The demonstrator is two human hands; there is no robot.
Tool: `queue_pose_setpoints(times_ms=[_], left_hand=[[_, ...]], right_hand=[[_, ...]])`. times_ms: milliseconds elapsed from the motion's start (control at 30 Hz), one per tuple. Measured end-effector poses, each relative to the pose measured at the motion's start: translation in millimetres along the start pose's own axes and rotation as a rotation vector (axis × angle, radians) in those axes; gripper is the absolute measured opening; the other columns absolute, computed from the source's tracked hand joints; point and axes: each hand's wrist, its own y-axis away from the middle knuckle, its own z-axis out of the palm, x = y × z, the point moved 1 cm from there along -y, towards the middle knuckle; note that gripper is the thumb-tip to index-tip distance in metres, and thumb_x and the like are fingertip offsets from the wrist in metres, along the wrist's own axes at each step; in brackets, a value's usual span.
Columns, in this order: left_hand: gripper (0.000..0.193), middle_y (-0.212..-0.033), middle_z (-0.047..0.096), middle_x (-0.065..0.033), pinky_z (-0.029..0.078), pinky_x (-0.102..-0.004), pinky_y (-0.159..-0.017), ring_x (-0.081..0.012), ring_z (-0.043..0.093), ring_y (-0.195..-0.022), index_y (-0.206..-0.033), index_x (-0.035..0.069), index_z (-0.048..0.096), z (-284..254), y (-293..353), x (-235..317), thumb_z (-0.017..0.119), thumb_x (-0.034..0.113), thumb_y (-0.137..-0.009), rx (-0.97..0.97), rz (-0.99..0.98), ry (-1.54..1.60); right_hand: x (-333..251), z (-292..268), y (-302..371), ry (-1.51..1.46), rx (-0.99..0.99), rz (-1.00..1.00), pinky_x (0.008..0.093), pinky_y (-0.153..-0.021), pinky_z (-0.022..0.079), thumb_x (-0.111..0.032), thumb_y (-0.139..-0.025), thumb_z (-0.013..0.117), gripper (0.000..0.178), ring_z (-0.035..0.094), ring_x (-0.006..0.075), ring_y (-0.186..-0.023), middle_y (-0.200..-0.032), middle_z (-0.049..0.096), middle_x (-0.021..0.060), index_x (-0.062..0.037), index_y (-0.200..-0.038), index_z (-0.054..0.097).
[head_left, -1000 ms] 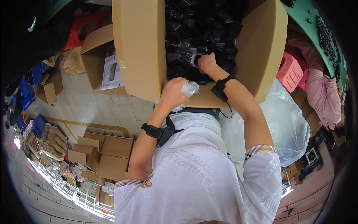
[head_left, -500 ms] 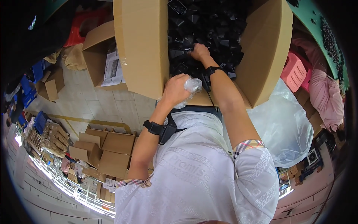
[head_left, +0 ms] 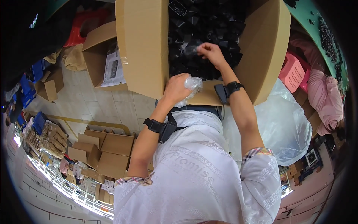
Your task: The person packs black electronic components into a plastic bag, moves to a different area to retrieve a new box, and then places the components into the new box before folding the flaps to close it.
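A large cardboard box (head_left: 143, 44) stands open in front of me, filled with a heap of small black plastic parts (head_left: 205, 24). My left hand (head_left: 176, 89) is closed round a wad of crumpled clear plastic (head_left: 194, 84) at the box's near edge. Above the black parts, my right hand (head_left: 213, 55) pinches a thin, see-through piece of plastic (head_left: 191, 48), blurred by motion. It looks like film or a small bag, but its exact kind is unclear. Both wrists wear black strapped devices.
To the right lies a big translucent plastic bag (head_left: 281, 123), with a pink plastic stool (head_left: 292, 72) beyond it. A green surface (head_left: 311, 28) bearing small black bits is at the upper right. Open cartons (head_left: 117, 145) stand on the floor at left, near a red stool (head_left: 78, 28).
My right hand has risen out of the black parts and moved right, with a piece of clear plastic now visible at its fingers. My left hand has stayed in place with its wad.
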Motion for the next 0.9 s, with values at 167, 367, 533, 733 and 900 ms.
queue_pose_setpoints(times_ms=[167, 367, 533, 733, 900], left_hand=[[0.051, -0.083, 0.063, -0.0198, 0.049, -0.0474, -0.070, -0.0415, 0.063, -0.080, -0.117, 0.008, 0.048, -3.9, -8.6, 15.2, 0.072, 0.022, -0.074, 0.033, -0.224, 0.116], [0.022, -0.087, 0.065, -0.0169, 0.050, -0.0465, -0.072, -0.0402, 0.062, -0.085, -0.087, 0.004, 0.061, 9.3, -2.1, -4.0, 0.068, 0.022, -0.076, -0.016, -0.099, -0.097], [0.021, -0.084, 0.062, -0.0167, 0.049, -0.0471, -0.071, -0.0405, 0.061, -0.083, -0.085, 0.004, 0.061, -0.7, 8.4, 3.9, 0.068, 0.021, -0.075, -0.009, -0.008, -0.116], [0.022, -0.088, 0.061, -0.0178, 0.049, -0.0488, -0.076, -0.0405, 0.060, -0.089, -0.089, 0.002, 0.060, -1.9, 6.2, 10.3, 0.066, 0.015, -0.073, -0.071, -0.065, -0.108], [0.023, -0.088, 0.061, -0.0177, 0.049, -0.0487, -0.076, -0.0402, 0.060, -0.089, -0.090, 0.002, 0.060, 1.1, 0.9, 10.3, 0.067, 0.017, -0.074, -0.071, -0.066, -0.093]], right_hand=[[-11.1, -6.1, 52.0, 0.008, -0.326, 0.082, 0.0226, -0.067, 0.049, -0.016, -0.093, 0.062, 0.010, 0.062, 0.0082, -0.075, -0.086, 0.067, 0.0015, -0.0071, -0.090, 0.063], [-18.1, 6.4, 85.2, -0.002, -0.688, 0.265, 0.0203, -0.060, 0.049, -0.016, -0.093, 0.061, 0.010, 0.061, 0.0065, -0.068, -0.082, 0.067, 0.0011, -0.0064, -0.092, 0.064], [3.3, 8.5, -3.8, 0.615, 0.180, -0.401, 0.0384, -0.070, 0.055, -0.015, -0.087, 0.060, 0.018, 0.069, 0.0299, -0.081, -0.090, 0.071, 0.0159, -0.0034, -0.097, 0.069], [33.2, 50.9, -74.1, 1.405, -0.184, -0.272, 0.0427, -0.087, 0.053, -0.012, -0.081, 0.058, 0.024, 0.066, 0.0361, -0.094, -0.101, 0.070, 0.0164, -0.0084, -0.100, 0.071], [50.7, 45.5, -80.5, 1.520, -0.003, -0.258, 0.0450, -0.083, 0.055, -0.018, -0.082, 0.060, 0.020, 0.067, 0.0399, -0.088, -0.096, 0.071, 0.0152, -0.0073, -0.095, 0.072]])
